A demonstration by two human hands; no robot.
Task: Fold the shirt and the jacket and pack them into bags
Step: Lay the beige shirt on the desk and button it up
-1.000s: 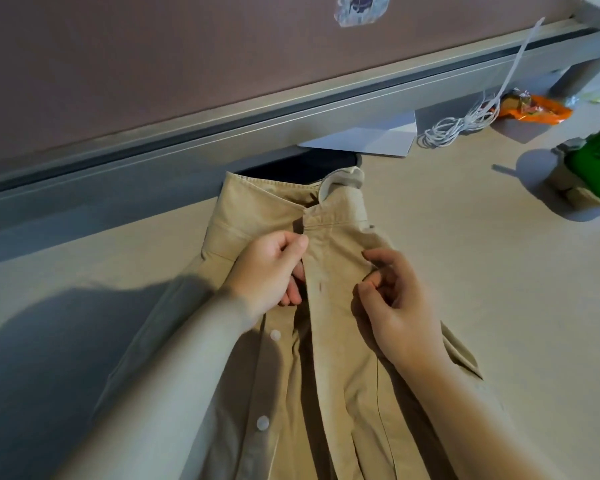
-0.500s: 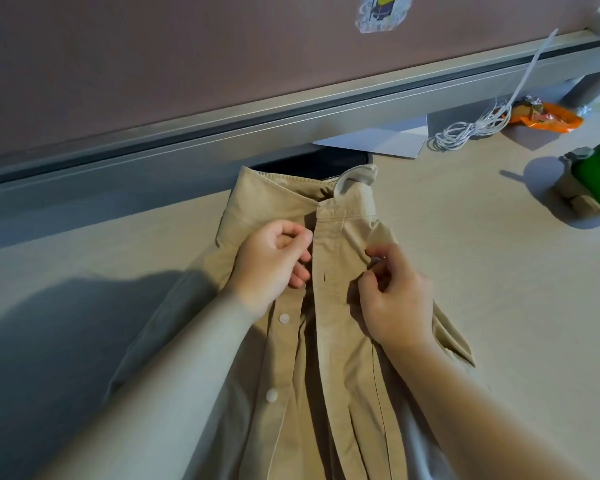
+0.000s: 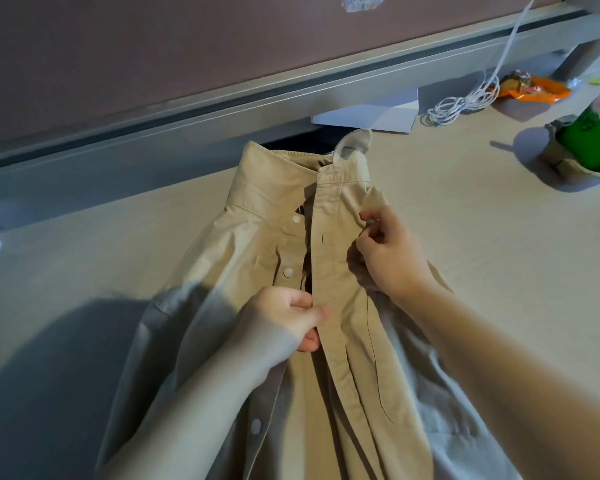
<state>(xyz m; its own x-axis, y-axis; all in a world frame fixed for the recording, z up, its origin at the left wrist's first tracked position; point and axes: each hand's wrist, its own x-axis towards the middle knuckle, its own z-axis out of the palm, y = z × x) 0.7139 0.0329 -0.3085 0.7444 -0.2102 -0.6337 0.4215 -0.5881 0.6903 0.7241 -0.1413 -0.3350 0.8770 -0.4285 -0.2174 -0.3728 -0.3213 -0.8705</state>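
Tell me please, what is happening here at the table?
A person is handling a beige shirt that lies front up on the table, collar away from them. The left hand pinches the buttonhole strip at mid chest; the right hand pinches cloth higher up, near the collar. The front is open, the buttons undone, nothing folded yet.

Head view, steeply down, close
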